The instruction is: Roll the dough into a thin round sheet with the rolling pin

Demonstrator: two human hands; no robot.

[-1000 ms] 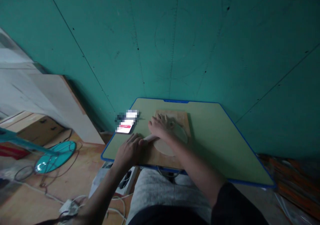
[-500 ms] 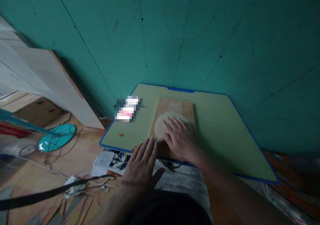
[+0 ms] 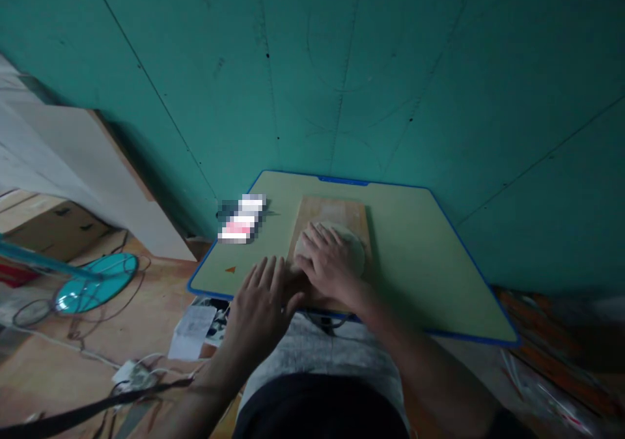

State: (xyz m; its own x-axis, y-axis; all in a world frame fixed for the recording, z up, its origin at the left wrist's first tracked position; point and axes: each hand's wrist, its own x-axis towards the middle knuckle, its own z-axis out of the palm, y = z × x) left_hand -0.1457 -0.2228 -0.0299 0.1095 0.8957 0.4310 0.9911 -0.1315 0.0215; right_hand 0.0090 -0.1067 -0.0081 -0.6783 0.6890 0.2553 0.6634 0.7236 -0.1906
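A flat, pale round of dough [image 3: 355, 251] lies on a wooden board [image 3: 334, 208], which rests on the light green table [image 3: 410, 250] with a blue rim. My right hand [image 3: 326, 262] is spread palm down on the dough and covers its middle and near left part. At the board's near left corner, my left hand [image 3: 258, 302] is held flat with its fingers stretched out. I cannot tell whether its fingertips touch the board.
A phone-like object, blurred out [image 3: 243, 219], lies on the table's left side. The green wall [image 3: 312, 100] rises right behind the table. On the floor to the left are a turquoise round base [image 3: 97, 284], cables and a cardboard box [image 3: 58, 227].
The whole view has shifted slightly. My right hand stays on the dough, a little farther left over it. My left hand remains flat beside the board's near corner.
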